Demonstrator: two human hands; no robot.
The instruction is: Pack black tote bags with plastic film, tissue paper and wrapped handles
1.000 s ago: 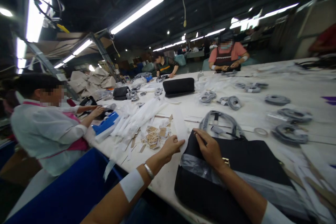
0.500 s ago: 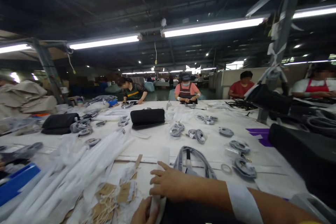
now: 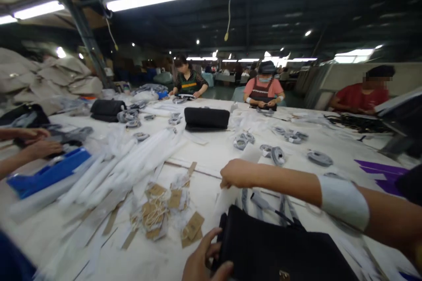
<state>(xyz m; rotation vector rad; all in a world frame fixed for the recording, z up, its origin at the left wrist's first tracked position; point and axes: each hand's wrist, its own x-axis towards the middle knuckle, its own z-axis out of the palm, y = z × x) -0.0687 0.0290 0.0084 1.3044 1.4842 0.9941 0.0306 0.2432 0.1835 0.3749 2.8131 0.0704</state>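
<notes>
A black handbag (image 3: 273, 246) with a small gold clasp lies at the front right. My left hand (image 3: 206, 259) grips its left end, thumb on the near side and fingers curled at the corner. Beyond the bag, my right hand (image 3: 239, 173) is closed on a thin white sheet (image 3: 227, 199), perhaps foam or paper; part of it shows past the knuckles. A white band (image 3: 344, 199) wraps my right forearm. The wrapped grey strap (image 3: 244, 202) behind the bag is partly hidden by my arm.
Brown cardboard tags (image 3: 156, 210) with strings lie left of the bag, near white rolled sheets (image 3: 121, 171). Another black bag (image 3: 207, 118) and coiled wrapped straps (image 3: 244, 140) stand farther back. A co-worker's hands (image 3: 39, 145) work by a blue tray (image 3: 49, 171).
My view has swung left and down. My right hand, spread before, is now closed on the white sheet. The left hand has moved from the white strip to the bag's left end.
</notes>
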